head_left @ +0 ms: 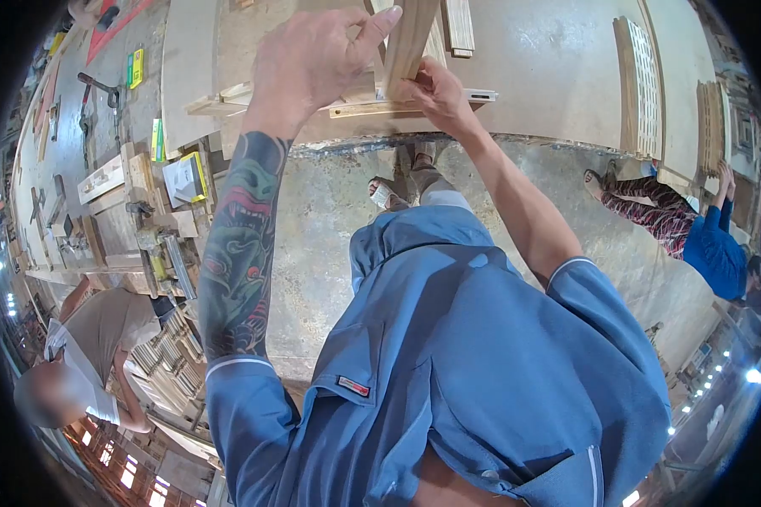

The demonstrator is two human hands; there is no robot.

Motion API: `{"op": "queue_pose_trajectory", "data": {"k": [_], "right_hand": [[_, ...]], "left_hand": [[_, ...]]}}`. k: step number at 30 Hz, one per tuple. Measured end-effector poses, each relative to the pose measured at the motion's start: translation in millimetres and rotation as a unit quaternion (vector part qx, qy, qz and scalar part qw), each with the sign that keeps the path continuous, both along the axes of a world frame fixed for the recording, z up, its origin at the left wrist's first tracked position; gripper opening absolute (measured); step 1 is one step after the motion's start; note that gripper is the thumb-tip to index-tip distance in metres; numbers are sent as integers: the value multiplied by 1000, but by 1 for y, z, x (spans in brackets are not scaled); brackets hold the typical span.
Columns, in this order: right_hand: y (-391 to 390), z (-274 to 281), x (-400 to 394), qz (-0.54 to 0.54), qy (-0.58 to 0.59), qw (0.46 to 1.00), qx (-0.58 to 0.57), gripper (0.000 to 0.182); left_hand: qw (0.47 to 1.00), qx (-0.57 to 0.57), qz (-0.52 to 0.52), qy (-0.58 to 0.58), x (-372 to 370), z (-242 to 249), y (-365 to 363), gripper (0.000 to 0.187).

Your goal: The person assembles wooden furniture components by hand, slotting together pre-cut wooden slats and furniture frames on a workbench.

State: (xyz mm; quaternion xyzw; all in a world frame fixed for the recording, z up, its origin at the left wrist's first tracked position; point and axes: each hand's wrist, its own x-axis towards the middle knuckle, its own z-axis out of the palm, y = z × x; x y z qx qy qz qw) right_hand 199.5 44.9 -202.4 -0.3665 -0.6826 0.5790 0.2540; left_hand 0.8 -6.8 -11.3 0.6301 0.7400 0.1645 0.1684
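Observation:
A wooden board stands up from the bench at the top centre, its upper end cut off by the frame. My right hand pinches its lower edge between thumb and bent fingers. Just left of the board is my left hand, closed, with the thumb stretched toward the wood. Its curled fingers are turned away, so whatever they grip is hidden. Below both hands a wooden strip lies along the bench edge, beside a light metal-looking bar. Another wooden piece lies under my left wrist.
On the workbench, slatted wooden pieces lie to the right. Tools, including a dark hammer-like one, and a yellow-green box are at left. One person is at lower left, another in blue at right.

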Motion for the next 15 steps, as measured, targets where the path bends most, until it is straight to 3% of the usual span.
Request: {"op": "queue_pose_trajectory", "data": {"k": [1,5,7,8,10,13,15], "right_hand": [[-1,2,-1,-6,71,997,-33,29],[6,13,-4,-2,86,996,-28,32],[6,32,-2,50,-27,998,7,34],[6,32,1,48,-26,999,5,34],[8,29,9,122,-84,979,140,41],[-3,13,9,125,-143,957,219,45],[-5,10,7,98,-121,955,252,45]], "left_hand": [[1000,-12,-3,11,0,2,0,64],[1000,-10,-2,-9,-1,3,-1,62],[1000,4,0,-18,0,2,-2,61],[999,19,2,-26,0,3,-2,61],[1000,14,-6,-16,-2,4,-2,61],[1000,25,-14,-9,-3,2,-3,59],[999,45,-18,-13,3,7,4,58]]}}
